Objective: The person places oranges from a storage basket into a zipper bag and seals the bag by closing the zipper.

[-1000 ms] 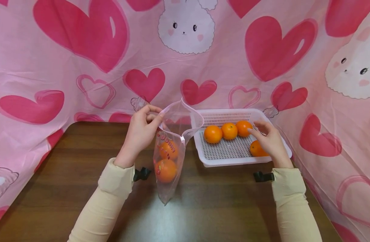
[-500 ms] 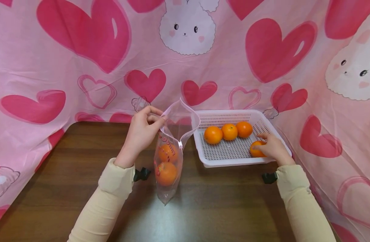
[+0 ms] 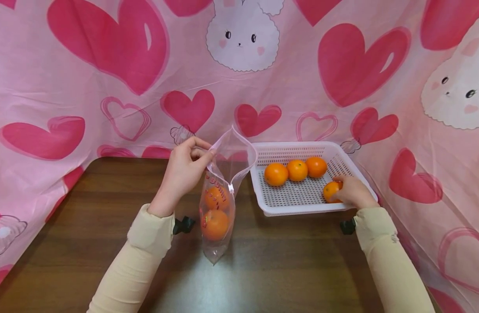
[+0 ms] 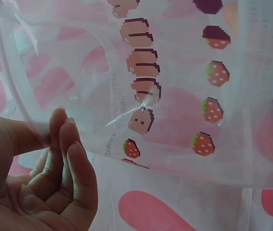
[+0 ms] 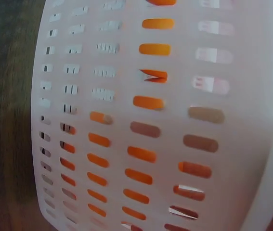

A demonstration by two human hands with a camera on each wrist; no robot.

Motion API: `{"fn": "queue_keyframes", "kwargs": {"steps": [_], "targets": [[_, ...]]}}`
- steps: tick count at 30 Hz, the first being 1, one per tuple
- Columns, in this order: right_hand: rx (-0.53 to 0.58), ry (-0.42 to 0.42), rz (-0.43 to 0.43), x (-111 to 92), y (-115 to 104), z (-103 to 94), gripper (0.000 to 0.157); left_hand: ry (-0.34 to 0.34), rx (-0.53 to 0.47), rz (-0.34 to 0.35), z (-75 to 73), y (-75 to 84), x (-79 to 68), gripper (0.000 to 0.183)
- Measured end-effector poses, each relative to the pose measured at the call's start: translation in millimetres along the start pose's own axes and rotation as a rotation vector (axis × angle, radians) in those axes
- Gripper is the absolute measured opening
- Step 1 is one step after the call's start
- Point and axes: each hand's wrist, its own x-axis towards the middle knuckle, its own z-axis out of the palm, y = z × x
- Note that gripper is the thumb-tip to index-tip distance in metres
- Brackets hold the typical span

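A: Where is the orange (image 3: 331,192) that the right hand (image 3: 357,191) touches, and how are the fingers there?

B: It is in the near right part of the white basket (image 3: 302,210). The fingers are curled over its right side and look clamped on it. Whether it is lifted from the basket floor cannot be told.

A: What could go wrong with it?

B: If the grip covers mainly one side, the round fruit might turn and roll away. If it is carried too low, it might also knock the basket's rim.

A: And the clear bag (image 3: 231,201)?

B: It is left of the basket, with two oranges (image 3: 216,224) inside, one above the other. The left hand (image 3: 187,163) pinches only the left edge of its mouth, thumb and fingers together. Because the hold is one-sided, the mouth could fold inward; then a fruit might hit the slider (image 3: 231,188) and drop on the surface (image 3: 286,261).

A: What is hard to see?

B: The right hand hides part of its orange. In the right wrist view the slotted basket wall covers nearly everything. In the left wrist view the printed film is cut off. Whether the bag's tip rests on the surface is unclear.
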Motion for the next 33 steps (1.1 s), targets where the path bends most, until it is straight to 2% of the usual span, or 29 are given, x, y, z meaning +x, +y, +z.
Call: {"fn": "queue_keyframes", "kwargs": {"steps": [12,21,33], "targets": [[-0.028,0.005,-0.004,2.1,-2.1,2.3,0.083,-0.002,-0.005,0.014,-1.4,1.4,0.5,0.016],[0.065,0.060,0.036,-4.3,-10.1,-0.2,0.089,-0.009,-0.012,0.009,-1.6,1.3,0.2,0.016],[0.130,0.204,-0.102,-9.9,-37.8,-1.1,0.086,-0.017,-0.018,0.009,-0.3,2.2,-0.1,0.014]]}}
